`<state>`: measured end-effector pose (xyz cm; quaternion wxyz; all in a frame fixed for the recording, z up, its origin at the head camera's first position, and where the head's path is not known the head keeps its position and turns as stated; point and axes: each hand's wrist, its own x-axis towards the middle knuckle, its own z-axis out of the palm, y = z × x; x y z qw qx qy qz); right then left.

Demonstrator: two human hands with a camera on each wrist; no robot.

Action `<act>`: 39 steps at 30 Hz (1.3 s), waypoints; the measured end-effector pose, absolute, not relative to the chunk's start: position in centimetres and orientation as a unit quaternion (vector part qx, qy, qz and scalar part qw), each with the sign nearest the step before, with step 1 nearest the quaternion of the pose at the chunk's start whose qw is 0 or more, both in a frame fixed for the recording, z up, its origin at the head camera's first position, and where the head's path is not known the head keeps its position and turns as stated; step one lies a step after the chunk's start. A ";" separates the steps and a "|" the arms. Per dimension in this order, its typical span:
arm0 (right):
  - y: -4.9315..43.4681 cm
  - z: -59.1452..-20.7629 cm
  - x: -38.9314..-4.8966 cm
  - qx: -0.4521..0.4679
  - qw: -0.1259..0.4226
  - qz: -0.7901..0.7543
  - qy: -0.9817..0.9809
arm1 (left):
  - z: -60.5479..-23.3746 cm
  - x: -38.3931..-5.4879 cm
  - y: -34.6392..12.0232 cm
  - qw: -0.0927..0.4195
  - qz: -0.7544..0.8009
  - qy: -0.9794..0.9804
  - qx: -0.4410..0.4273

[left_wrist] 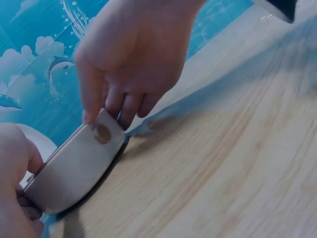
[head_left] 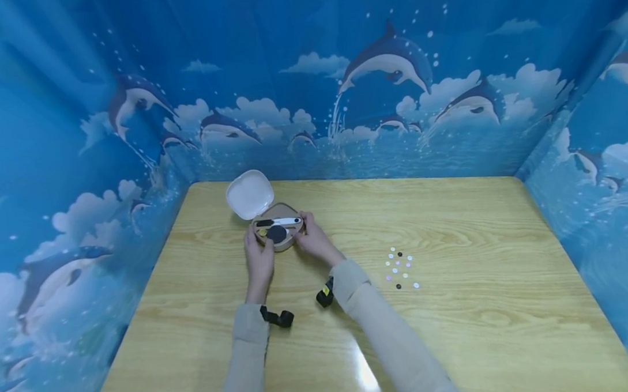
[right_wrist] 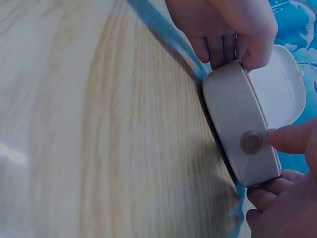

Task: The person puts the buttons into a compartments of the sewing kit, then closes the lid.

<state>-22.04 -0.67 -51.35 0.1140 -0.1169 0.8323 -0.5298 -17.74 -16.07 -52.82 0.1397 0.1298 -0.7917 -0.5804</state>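
A small beige box (head_left: 281, 246) with rounded corners stands at the left of the table, its white lid (head_left: 250, 194) swung back. Inside, a slim white-and-black tool (head_left: 286, 221) lies across the top, above a dark round piece (head_left: 276, 234); a small gold-coloured item (head_left: 262, 232) sits beside them. My left hand (head_left: 260, 261) holds the box's left end, thumb at the rim and fingers curled below. From the other end my right hand (head_left: 315, 240) grips it, its thumb (right_wrist: 292, 138) at the rim near a round brown catch (right_wrist: 251, 143) on the front wall.
Several small buttons (head_left: 397, 270), white, pink and black, lie scattered on the wooden table (head_left: 479, 305) right of the box. A blue dolphin-print curtain (head_left: 299, 75) surrounds the table. Each wrist carries a black camera (head_left: 325, 293).
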 end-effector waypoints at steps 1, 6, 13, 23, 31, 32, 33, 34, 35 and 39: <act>-0.5 -51.2 -21.9 -0.113 0.114 -0.528 0.834 | -52.8 -17.7 -16.0 0.139 -0.582 -0.792 0.122; 0.5 -50.8 -21.2 -0.103 0.109 -0.534 0.832 | -52.5 -17.5 -15.7 0.130 -0.586 -0.794 0.094; 1.5 -50.7 -20.4 -0.070 0.101 -0.541 0.832 | -52.4 -17.3 -15.2 0.100 -0.576 -0.806 0.091; 2.6 -50.2 -19.1 -0.002 0.057 -0.581 0.812 | -52.3 -17.1 -14.5 0.049 -0.559 -0.825 0.066; 3.8 -50.0 -18.1 0.024 0.040 -0.563 0.825 | -52.2 -16.8 -13.6 0.035 -0.558 -0.828 0.040; 4.0 -49.9 -17.9 0.029 0.039 -0.562 0.825 | -52.2 -16.8 -13.4 0.032 -0.557 -0.829 0.037; 4.2 -49.9 -17.8 0.033 0.038 -0.559 0.828 | -52.2 -16.8 -13.3 0.030 -0.554 -0.832 0.033; 4.4 -49.9 -17.7 0.035 0.037 -0.556 0.830 | -52.3 -16.8 -13.2 0.028 -0.550 -0.834 0.029; 4.6 -49.8 -17.6 0.040 0.036 -0.549 0.834 | -52.3 -16.8 -13.0 0.027 -0.547 -0.836 0.023; 5.5 -49.7 -17.1 0.042 0.035 -0.505 0.861 | -52.4 -16.7 -12.4 0.012 -0.543 -0.840 0.006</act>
